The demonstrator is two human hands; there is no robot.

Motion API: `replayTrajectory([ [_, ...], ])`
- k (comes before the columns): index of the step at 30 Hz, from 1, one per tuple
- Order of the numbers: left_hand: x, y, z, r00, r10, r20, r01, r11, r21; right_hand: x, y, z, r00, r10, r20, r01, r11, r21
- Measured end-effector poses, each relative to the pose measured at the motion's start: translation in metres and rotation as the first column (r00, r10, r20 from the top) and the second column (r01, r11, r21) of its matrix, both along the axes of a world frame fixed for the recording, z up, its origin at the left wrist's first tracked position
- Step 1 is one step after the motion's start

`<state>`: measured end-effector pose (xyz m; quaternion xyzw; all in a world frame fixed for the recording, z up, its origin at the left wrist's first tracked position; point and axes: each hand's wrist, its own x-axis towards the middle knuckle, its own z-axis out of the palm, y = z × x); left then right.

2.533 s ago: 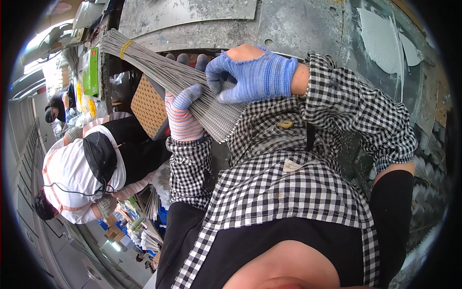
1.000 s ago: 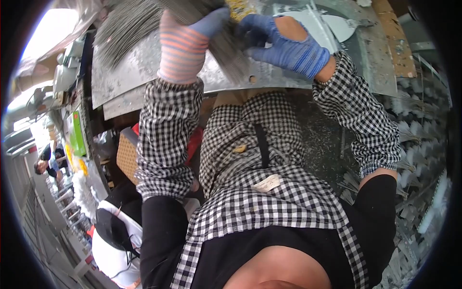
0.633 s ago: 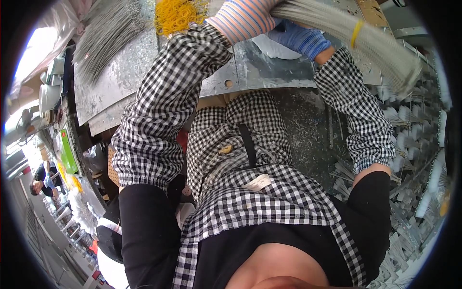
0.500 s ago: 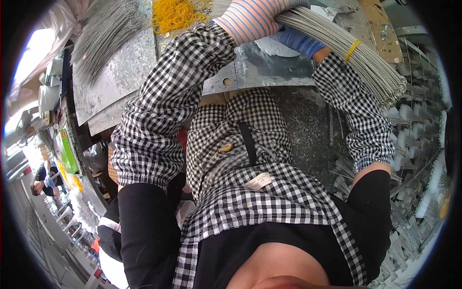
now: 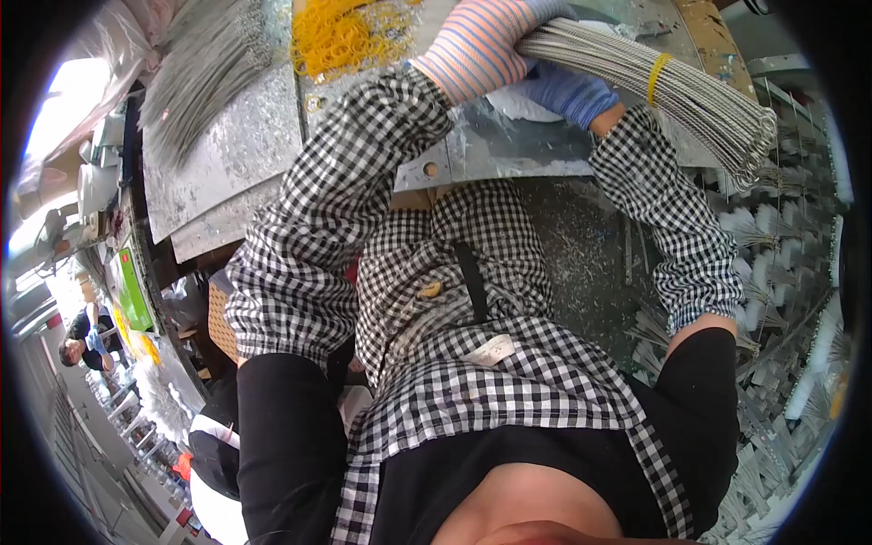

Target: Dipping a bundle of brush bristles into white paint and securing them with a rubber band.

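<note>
Fingers of both gloved hands, left hand (image 5: 481,50) and right hand (image 5: 572,91), clasp the banded wire bundle (image 5: 654,86), now swung rightward off the metal bench (image 5: 227,154); banding appears finished.

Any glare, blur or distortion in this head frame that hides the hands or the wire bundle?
Head view: strong fisheye bending, black corners. A blown-out bright patch at the upper left edge. The metal table shows mild sheen, no harsh glare. Left hand and right hand on the wire bundle are fairly sharp; the left glove's top is cut off by the frame edge.
</note>
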<state>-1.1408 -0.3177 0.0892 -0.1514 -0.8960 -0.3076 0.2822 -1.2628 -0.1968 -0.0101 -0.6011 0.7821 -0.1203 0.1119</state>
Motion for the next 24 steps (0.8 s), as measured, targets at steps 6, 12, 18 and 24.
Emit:
replayTrajectory([
  [6, 0.028, 0.011, -0.004, 0.961, 0.269, 0.069, -0.278, 0.925, 0.258, 0.017, 0.013, 0.035, 0.986, 0.024, 0.167, 0.049, 0.906, -0.421],
  [12, 0.123, 0.004, 0.049, 0.846, 0.53, 0.054, -0.215, 0.247, 0.945, 0.059, 0.06, 0.136, 0.868, 0.032, 0.495, 0.353, 0.66, -0.663],
  [18, 0.208, 0.002, 0.051, 0.863, 0.504, 0.044, 0.079, -0.22, 0.972, 0.082, 0.067, 0.139, 0.814, 0.124, 0.567, 0.345, 0.683, -0.644],
  [24, 0.264, -0.001, 0.025, 0.753, 0.649, -0.11, 0.307, -0.199, 0.931, 0.119, 0.038, 0.149, 0.713, 0.284, 0.641, 0.24, 0.761, -0.603],
])
